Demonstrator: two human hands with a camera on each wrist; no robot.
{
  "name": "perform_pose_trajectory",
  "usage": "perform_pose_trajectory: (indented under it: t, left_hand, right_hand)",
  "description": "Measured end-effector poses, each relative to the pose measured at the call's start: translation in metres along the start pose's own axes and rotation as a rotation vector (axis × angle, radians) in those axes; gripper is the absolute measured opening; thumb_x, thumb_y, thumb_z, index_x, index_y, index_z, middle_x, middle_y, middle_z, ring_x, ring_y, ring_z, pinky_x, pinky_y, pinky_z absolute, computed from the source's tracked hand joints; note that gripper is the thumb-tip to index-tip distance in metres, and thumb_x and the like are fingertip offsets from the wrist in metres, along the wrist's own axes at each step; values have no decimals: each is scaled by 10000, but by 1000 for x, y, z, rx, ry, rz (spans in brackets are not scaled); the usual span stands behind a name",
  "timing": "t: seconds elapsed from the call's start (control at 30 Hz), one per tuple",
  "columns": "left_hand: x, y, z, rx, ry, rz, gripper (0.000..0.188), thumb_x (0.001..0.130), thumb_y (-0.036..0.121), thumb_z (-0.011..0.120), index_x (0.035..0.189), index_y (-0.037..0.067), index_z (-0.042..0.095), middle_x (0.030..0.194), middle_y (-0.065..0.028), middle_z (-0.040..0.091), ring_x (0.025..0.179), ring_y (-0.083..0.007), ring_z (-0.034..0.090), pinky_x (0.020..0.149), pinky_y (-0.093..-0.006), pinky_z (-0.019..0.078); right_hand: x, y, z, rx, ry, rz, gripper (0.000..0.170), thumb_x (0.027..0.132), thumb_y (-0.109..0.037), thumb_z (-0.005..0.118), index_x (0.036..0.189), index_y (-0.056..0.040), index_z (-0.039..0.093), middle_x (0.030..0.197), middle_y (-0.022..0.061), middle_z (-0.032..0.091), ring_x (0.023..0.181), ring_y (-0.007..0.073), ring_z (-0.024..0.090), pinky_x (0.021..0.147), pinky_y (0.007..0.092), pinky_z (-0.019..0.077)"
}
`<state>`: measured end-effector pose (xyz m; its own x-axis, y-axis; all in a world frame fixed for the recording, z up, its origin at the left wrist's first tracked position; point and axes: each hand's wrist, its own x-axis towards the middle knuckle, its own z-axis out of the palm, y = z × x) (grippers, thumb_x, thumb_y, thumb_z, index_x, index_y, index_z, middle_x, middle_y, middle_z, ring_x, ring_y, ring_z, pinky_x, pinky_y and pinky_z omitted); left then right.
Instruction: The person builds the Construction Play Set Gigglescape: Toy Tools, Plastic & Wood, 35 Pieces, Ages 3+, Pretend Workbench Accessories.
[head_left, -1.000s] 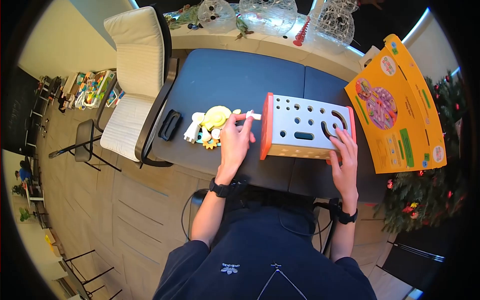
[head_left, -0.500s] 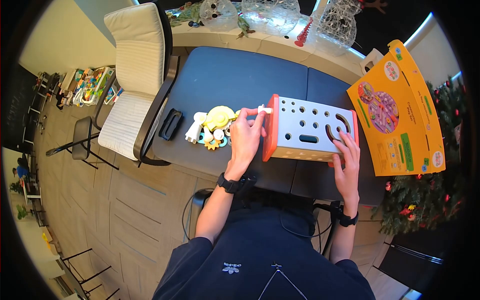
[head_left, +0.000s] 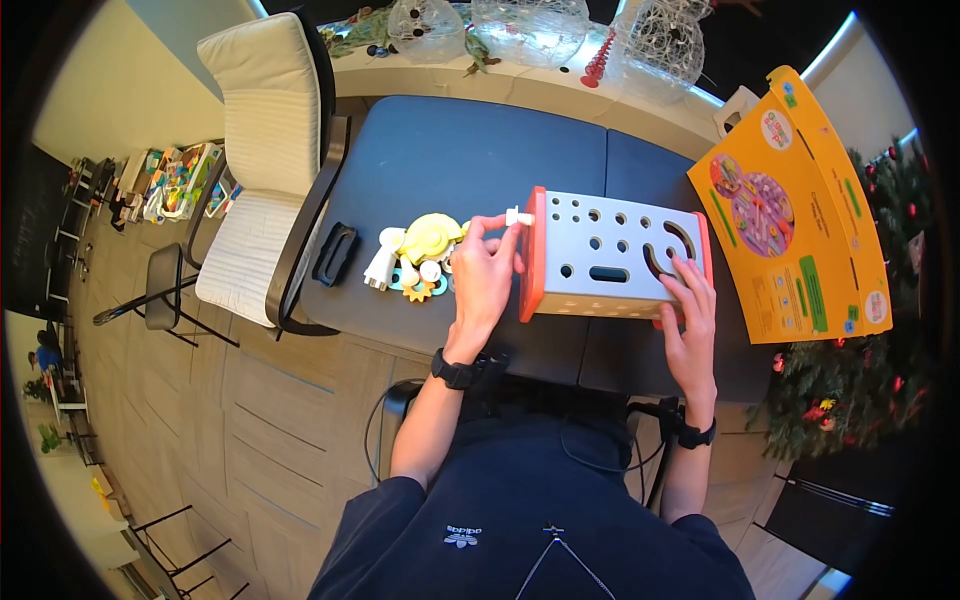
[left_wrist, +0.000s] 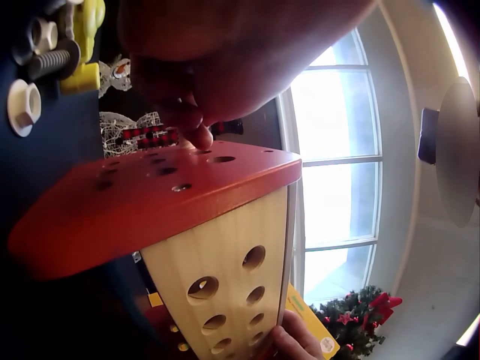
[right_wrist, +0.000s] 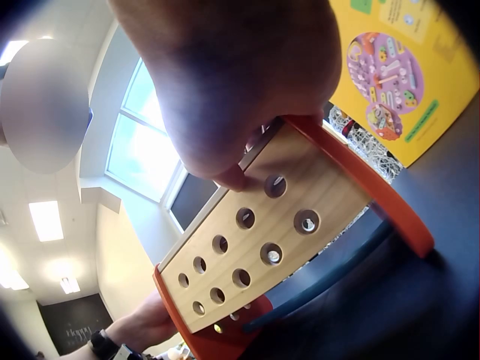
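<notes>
In the head view a toy workbench box [head_left: 600,240] lies on the dark padded table [head_left: 450,150], with a grey holed top, wooden sides and red end panels. At its left red panel [left_wrist: 187,202] my left hand [head_left: 484,285] pinches a white toy bolt [head_left: 516,216] between thumb and fingertips, its shaft side toward the panel. The fingertips in the left wrist view come right down at a hole. My right hand [head_left: 692,325] rests on the box's right end, fingers lying on the top near the curved slot, thumb at the wooden side [right_wrist: 255,232].
Left of the box lies a pile of toy parts: a yellow piece [head_left: 432,236], an orange gear [head_left: 417,292] and several white bolts. A black tray-like piece [head_left: 336,254] sits near the table's left edge. A yellow carton [head_left: 790,220] stands right, a chair [head_left: 262,180] left.
My left hand has moved right with the white bolt, from beside the red panel up against it; the bolt's head now sits closer to the panel. The right hand has stayed on the box.
</notes>
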<state>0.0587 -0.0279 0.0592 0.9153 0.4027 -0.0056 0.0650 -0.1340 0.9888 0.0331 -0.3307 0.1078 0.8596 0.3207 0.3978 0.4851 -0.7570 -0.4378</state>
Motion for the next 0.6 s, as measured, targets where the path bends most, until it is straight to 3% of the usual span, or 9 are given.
perform_pose_trajectory:
  t: [0.27,0.37,0.6]
  left_hand:
    - [-4,-2,-22,27,57,-26,226,1086,186,705,1215,5,661,617,-23,690,503,-62,557,503,-264,408]
    - [-13,9,-27,18,95,46,247,1101,219,690,1227,9,662,621,-17,672,496,-38,515,467,-239,369]
    - [-40,66,-10,250,-3,552,227,1024,95,773,1220,15,689,608,-20,692,499,-49,593,476,-227,410]
  right_hand:
    - [0,2,3,1,17,-12,379,973,26,669,1344,-46,696,1574,119,589,1528,366,460,1253,478,376]
    - [-1,1,2,29,21,-7,377,972,26,666,1341,-43,695,1569,123,591,1522,371,466,1246,475,385]
    - [1,0,0,153,67,14,458,966,11,691,1415,-40,616,1560,132,604,1505,371,492,1243,464,398]
